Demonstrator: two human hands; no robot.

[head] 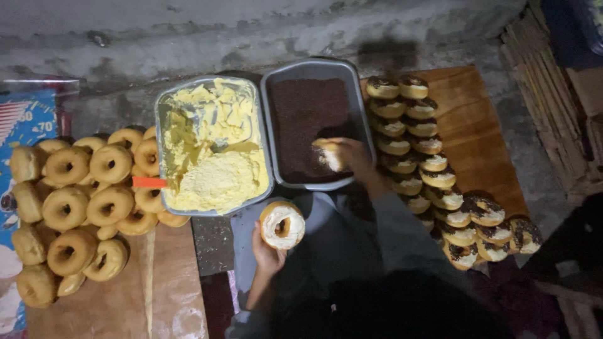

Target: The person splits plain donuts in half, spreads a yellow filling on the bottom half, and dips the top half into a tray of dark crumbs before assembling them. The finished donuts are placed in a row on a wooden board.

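- A cream-topped doughnut (282,224) is gripped by the left hand (267,254), fingers curled round its lower edge, just in front of the tray of yellow buttercream (213,147).
- The right hand (342,155) is held over the tray of chocolate sprinkles (311,122), fingers closed loosely on a second doughnut (328,156) that is pressed down at the sprinkles; how tightly it is gripped cannot be told.
- An orange-handled spatula (151,182) is laid in the buttercream tray, its handle sticking out over the left rim.
- Plain doughnuts (78,201) are heaped on a wooden board (125,307) to the left.
- Sprinkle-coated doughnuts (433,176) are stacked in rows on a second board (483,132) to the right.
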